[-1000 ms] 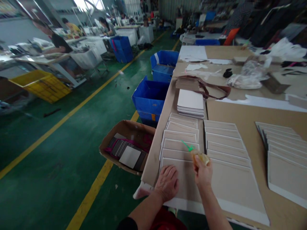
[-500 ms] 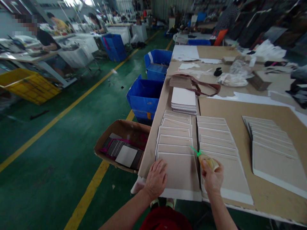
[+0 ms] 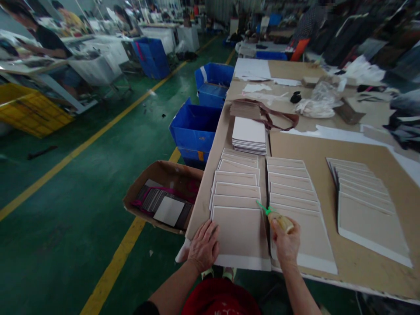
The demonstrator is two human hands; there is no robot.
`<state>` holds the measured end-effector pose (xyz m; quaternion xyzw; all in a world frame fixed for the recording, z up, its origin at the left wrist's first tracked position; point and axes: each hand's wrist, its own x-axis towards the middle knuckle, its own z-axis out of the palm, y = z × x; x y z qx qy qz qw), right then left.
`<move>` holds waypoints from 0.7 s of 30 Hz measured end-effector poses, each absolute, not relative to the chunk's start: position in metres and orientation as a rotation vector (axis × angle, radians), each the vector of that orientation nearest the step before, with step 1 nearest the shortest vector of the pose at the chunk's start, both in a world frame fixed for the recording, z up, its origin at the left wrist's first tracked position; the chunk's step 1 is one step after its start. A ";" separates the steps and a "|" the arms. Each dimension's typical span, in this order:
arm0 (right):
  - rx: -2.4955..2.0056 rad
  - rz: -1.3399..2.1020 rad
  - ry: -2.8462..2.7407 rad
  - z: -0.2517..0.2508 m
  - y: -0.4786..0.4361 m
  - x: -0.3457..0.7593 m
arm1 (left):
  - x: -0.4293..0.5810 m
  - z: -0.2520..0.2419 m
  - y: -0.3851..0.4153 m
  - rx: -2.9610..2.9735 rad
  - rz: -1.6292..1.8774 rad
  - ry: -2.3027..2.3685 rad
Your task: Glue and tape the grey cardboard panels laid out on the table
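Note:
My left hand [image 3: 204, 246] lies with its fingers flat at the left edge of the nearest pale board [image 3: 241, 236], by the table's front corner. In my right hand [image 3: 288, 243] is a squeeze bottle [image 3: 281, 221] of yellowish stuff, fingers wrapped round it. Its thin green nozzle [image 3: 265, 209] points left, the tip near the top right corner of that board. The board is the front one of an overlapping row of boards. A second overlapping row [image 3: 305, 236] lies under and right of my right hand, and a third fan of boards [image 3: 370, 223] is farther right.
Behind the left row stand a stack of white-topped boards [image 3: 249, 130] and a brown strap [image 3: 288, 121]. On the floor to the left are a cardboard box [image 3: 131, 199] holding boards and blue bins [image 3: 193, 139]. Clear plastic bags [image 3: 318, 105] lie farther back; people sit at far tables.
The view has shifted slightly. My left hand has slid a little left on the front board's edge. The bottle's nozzle tip has moved slightly left along the board's top edge.

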<state>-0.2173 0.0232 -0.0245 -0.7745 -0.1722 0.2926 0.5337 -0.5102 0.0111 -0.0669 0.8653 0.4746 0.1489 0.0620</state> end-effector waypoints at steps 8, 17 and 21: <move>-1.928 0.745 -0.552 -0.017 0.029 -0.241 | -0.511 -0.063 0.010 2.577 0.472 1.432; -1.847 0.890 -0.644 -0.011 0.044 -0.295 | -0.511 -0.059 0.008 2.556 0.485 1.432; -1.794 0.940 -0.680 -0.009 0.051 -0.315 | -0.511 -0.060 0.008 2.540 0.479 1.428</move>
